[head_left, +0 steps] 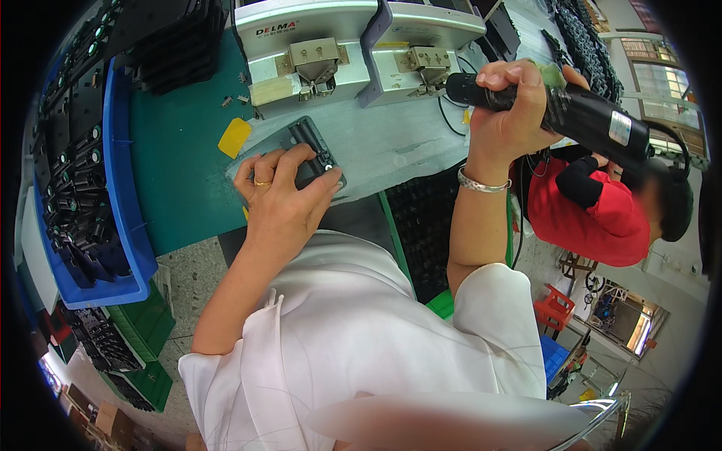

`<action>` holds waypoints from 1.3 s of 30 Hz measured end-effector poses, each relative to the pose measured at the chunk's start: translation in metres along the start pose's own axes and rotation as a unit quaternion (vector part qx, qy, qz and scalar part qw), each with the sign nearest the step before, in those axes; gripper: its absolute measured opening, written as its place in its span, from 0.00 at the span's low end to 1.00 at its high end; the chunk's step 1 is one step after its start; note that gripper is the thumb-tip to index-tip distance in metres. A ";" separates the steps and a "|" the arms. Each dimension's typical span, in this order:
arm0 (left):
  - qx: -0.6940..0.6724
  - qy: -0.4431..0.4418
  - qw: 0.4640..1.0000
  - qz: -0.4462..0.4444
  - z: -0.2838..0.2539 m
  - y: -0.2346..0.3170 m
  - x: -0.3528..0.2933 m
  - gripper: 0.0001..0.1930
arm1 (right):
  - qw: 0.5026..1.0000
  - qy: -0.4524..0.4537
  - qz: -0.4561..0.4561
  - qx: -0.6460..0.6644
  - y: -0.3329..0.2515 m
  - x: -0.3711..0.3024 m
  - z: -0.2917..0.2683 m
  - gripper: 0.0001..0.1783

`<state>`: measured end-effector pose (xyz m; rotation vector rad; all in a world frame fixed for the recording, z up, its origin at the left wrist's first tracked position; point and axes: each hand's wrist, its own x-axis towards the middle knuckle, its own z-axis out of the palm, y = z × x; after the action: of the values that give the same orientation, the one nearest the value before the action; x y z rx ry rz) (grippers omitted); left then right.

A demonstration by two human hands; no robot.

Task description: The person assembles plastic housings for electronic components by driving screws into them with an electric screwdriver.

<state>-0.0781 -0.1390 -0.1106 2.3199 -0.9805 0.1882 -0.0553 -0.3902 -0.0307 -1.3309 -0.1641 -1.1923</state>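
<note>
My right hand point(517, 105) is wrapped round a black electric screwdriver point(602, 124) with a cord at its rear. The screwdriver is held sideways, its nose close to the metal outlet point(430, 62) of the right-hand screw feeder; I cannot tell whether the bit touches it. My left hand point(282, 188) bends over a dark grey rectangular part point(310, 143) on the bench, fingers gripping its near side and thumb at its right corner. A black cylindrical piece lies along the part's upper side. My palm and fingers hide much of the rest.
Two silver screw feeders point(308, 68) stand along the back. At the left, a blue bin point(120, 188) holds many black parts, near stacked black trays point(169, 45). A yellow piece point(235, 137) lies on the green mat point(173, 180). A person in red point(587, 214) sits at the right.
</note>
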 end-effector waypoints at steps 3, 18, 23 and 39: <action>-0.003 -0.001 1.000 0.001 -0.002 0.001 0.000 0.12 | 0.997 -0.073 0.007 0.009 0.004 0.007 -0.002 0.25; 0.003 0.031 0.998 -0.055 -0.019 -0.021 -0.056 0.18 | 0.979 -0.110 0.126 0.119 -0.032 -0.027 0.017 0.26; 0.021 0.035 0.998 -0.042 -0.013 -0.021 -0.056 0.16 | 0.941 -0.119 0.231 0.215 -0.038 -0.080 0.044 0.26; 0.006 0.031 0.999 -0.038 -0.012 -0.024 -0.057 0.14 | 0.938 -0.217 0.237 0.128 -0.015 -0.128 0.060 0.25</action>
<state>-0.1012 -0.0843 -0.1326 2.3433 -0.8621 0.2332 -0.0927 -0.2666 -0.0903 -1.2893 -0.2853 -0.4447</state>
